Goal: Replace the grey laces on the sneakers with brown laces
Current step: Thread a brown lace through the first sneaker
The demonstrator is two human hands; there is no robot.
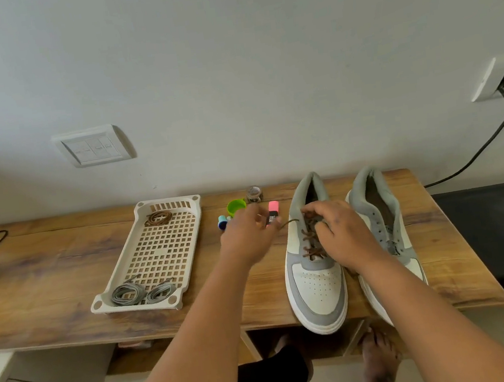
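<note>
Two grey-and-white sneakers stand on the wooden table, toes toward me. The left sneaker [316, 281] has a brown lace [311, 242] threaded through its eyelets. My right hand [343, 235] rests on its tongue and pinches the lace near the top eyelets. My left hand [247, 237] is blurred, left of that sneaker, pulling a loose brown lace end sideways. The right sneaker [379, 207] has no lace and is partly hidden by my right forearm. A white perforated tray [156, 253] holds a coiled brown lace [158, 218] at its far end and two grey lace bundles [141, 292] at its near end.
Behind my left hand lie a green cap [236, 206], a pink highlighter [273, 212], a small blue-teal item [222, 222] and a tape roll [254, 194]. A black cable [486, 143] runs from the wall socket. A black padded surface [503, 233] adjoins the table's right end.
</note>
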